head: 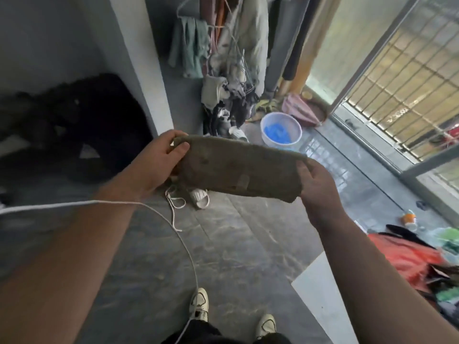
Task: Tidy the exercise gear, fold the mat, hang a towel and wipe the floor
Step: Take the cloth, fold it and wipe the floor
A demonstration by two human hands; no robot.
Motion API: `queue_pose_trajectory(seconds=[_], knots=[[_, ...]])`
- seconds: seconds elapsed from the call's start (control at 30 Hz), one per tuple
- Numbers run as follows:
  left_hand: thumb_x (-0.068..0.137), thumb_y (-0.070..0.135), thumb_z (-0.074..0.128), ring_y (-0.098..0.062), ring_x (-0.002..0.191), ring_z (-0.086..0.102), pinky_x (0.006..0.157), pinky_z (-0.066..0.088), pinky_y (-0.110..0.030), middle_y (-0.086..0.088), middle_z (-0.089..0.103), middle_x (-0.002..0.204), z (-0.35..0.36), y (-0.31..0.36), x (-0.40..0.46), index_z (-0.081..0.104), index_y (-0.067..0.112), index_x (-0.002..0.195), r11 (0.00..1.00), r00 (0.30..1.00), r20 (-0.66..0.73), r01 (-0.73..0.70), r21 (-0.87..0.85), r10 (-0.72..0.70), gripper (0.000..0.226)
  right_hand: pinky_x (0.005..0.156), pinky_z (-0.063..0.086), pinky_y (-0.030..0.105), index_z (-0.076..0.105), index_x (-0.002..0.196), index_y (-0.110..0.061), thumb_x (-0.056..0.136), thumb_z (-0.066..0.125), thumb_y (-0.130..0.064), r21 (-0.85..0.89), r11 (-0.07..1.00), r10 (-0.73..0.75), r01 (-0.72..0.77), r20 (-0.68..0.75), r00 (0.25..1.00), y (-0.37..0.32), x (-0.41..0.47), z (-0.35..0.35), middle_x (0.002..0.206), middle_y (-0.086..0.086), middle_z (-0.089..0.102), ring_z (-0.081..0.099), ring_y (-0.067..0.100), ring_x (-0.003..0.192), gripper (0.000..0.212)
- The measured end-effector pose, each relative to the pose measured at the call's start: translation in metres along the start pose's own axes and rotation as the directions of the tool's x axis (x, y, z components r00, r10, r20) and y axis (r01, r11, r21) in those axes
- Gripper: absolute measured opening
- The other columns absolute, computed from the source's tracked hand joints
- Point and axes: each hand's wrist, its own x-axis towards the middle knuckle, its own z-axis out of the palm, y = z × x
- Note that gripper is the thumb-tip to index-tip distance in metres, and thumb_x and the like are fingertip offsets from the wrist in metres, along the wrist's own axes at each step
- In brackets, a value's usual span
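Both hands pinch the folded brown towel (238, 167) by its ends, left hand (159, 162) higher, right hand (315, 187) lower, its long axis stretched sideways between them, chest-high above the floor (236, 256), facing the hangers (233, 58) beyond.

Towel (238, 167) stretched between left hand (159, 162) and right hand (320, 187), above floor (243, 249); basin (281, 129) behind it, slipper (200, 197) below, clothes rack (231, 70) farther back.
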Motion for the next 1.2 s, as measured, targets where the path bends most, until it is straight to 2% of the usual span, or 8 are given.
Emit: queue_pose_trajectory(seconds=[0.13,0.33,0.47,0.7,0.83,0.93,1.1,1.2], knots=[[0.100,0.029,0.054,-0.019,0.099,0.069,0.091,0.055,-0.040,0.000,0.073,0.102,-0.050,0.024,-0.038,0.067,0.027,0.109,1.000,0.996,-0.085,0.009,-0.027,-0.011,0.016,0.091,0.055,0.052,0.070,0.112,-0.022,0.095,0.050,-0.041,0.049,0.993,-0.109,0.105,0.093,0.990,-0.048,0.002,0.016,0.105,0.002,0.074,0.069,0.026,0.101,0.033],[0.101,0.026,0.053,-0.020,0.095,0.069,0.083,0.055,-0.038,-0.003,0.073,0.097,-0.081,0.054,-0.144,0.069,0.023,0.103,0.998,0.940,-0.342,-0.019,-0.054,-0.001,0.016,0.072,0.054,0.036,0.070,0.106,-0.019,0.099,0.048,-0.036,0.153,0.956,-0.286,0.250,0.301,0.910,-0.101,-0.018,0.051,0.098,0.012,0.072,0.065,0.026,0.090,0.028],[0.097,0.034,0.057,-0.025,0.108,0.068,0.097,0.052,-0.051,-0.006,0.073,0.112,-0.077,0.067,-0.236,0.069,0.021,0.113,0.995,0.836,-0.548,-0.015,-0.097,-0.041,0.023,0.068,0.052,0.033,0.067,0.094,-0.019,0.101,0.051,-0.033,0.197,0.930,-0.368,0.312,0.457,0.810,-0.135,-0.046,0.069,0.091,0.006,0.069,0.063,0.021,0.083,0.023],[0.099,0.035,0.056,-0.023,0.106,0.069,0.100,0.050,-0.052,-0.004,0.074,0.110,-0.047,0.092,-0.389,0.073,0.022,0.103,0.991,0.561,-0.819,0.017,-0.130,-0.117,0.022,0.073,0.053,0.030,0.065,0.087,-0.024,0.100,0.052,-0.033,0.314,0.885,-0.463,0.344,0.665,0.586,-0.176,-0.140,0.090,0.087,-0.004,0.067,0.063,0.014,0.083,0.021],[0.099,0.037,0.054,-0.017,0.104,0.069,0.099,0.051,-0.046,0.002,0.075,0.107,-0.033,0.103,-0.474,0.074,0.027,0.103,0.990,0.376,-0.917,0.017,-0.139,-0.135,0.023,0.072,0.057,0.030,0.067,0.091,-0.022,0.101,0.051,-0.036,0.390,0.853,-0.512,0.347,0.752,0.415,-0.195,-0.216,0.100,0.091,-0.001,0.070,0.066,0.016,0.085,0.023],[0.099,0.037,0.054,-0.018,0.103,0.070,0.096,0.053,-0.050,0.001,0.075,0.107,-0.023,0.105,-0.539,0.075,0.029,0.103,0.985,0.220,-0.962,-0.023,-0.173,-0.164,0.022,0.081,0.060,0.040,0.067,0.089,-0.026,0.100,0.052,-0.041,0.433,0.845,-0.521,0.315,0.801,0.296,-0.207,-0.279,0.106,0.096,0.000,0.071,0.068,0.021,0.091,0.023],[0.100,0.032,0.054,-0.024,0.094,0.072,0.084,0.058,-0.054,-0.001,0.076,0.097,-0.001,0.099,-0.652,0.073,0.026,0.102,0.981,-0.014,-0.982,-0.037,-0.189,-0.190,0.020,0.069,0.052,0.019,0.065,0.105,-0.028,0.102,0.048,-0.041,0.493,0.802,-0.555,0.336,0.824,0.114,-0.223,-0.398,0.110,0.102,-0.006,0.068,0.065,0.010,0.092,0.022],[0.100,0.030,0.054,-0.023,0.087,0.072,0.072,0.062,-0.043,-0.003,0.074,0.094,0.015,0.088,-0.727,0.071,0.023,0.101,0.979,-0.152,-0.967,-0.028,-0.204,-0.205,0.018,0.074,0.058,0.028,0.066,0.104,-0.027,0.101,0.049,-0.040,0.504,0.796,-0.535,0.335,0.845,-0.001,-0.218,-0.487,0.114,0.102,-0.003,0.070,0.067,0.013,0.091,0.022]])
